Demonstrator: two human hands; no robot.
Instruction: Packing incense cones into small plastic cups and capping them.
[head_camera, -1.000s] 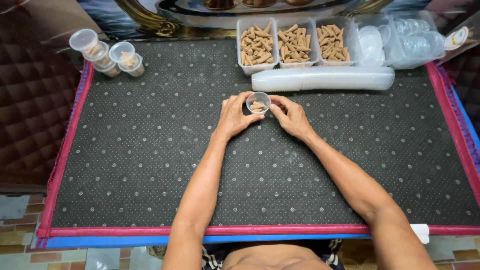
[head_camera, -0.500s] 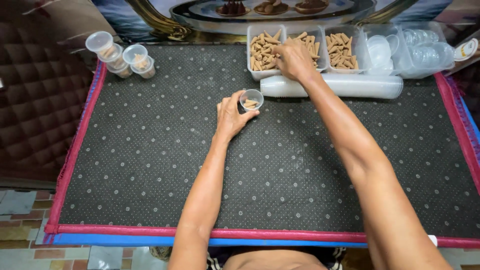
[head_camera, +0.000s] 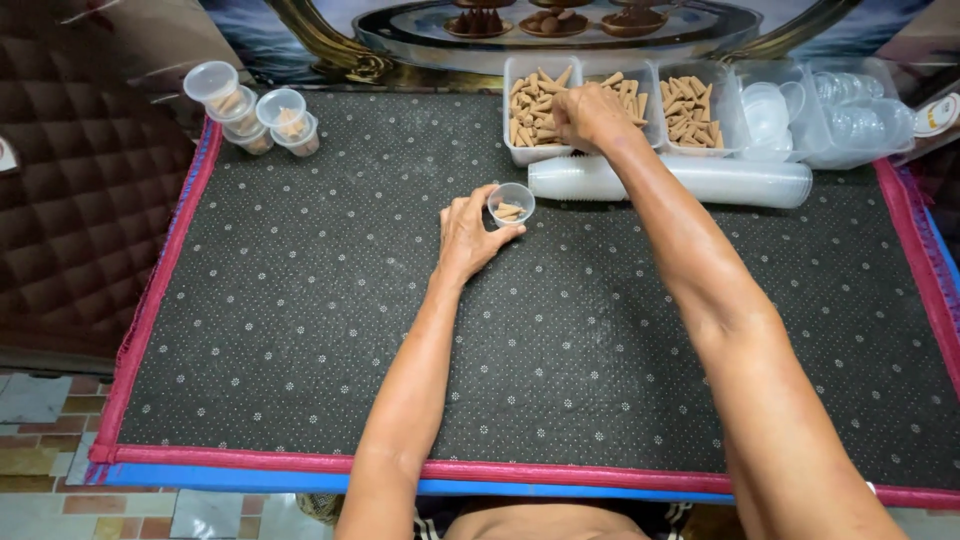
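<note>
My left hand (head_camera: 468, 233) grips a small clear plastic cup (head_camera: 511, 203) standing on the dark dotted mat (head_camera: 300, 330); a few brown incense cones lie inside it. My right hand (head_camera: 588, 113) reaches far forward over the white trays of brown cones, its fingers bunched down at the edge between the left tray (head_camera: 535, 112) and the middle tray (head_camera: 628, 95). Whether it holds cones is hidden by the knuckles. A third tray of cones (head_camera: 690, 105) sits just right of the hand.
A lying stack of clear cups (head_camera: 700, 180) rests in front of the trays. Clear containers with lids (head_camera: 830, 110) stand at the far right. Filled lidded cups (head_camera: 250, 110) cluster at the far left corner. The mat has a red and blue border (head_camera: 300, 465).
My right hand left the small cup and reached forward to the trays of cones, then moved slightly left within them. The left hand kept hold of the cup.
</note>
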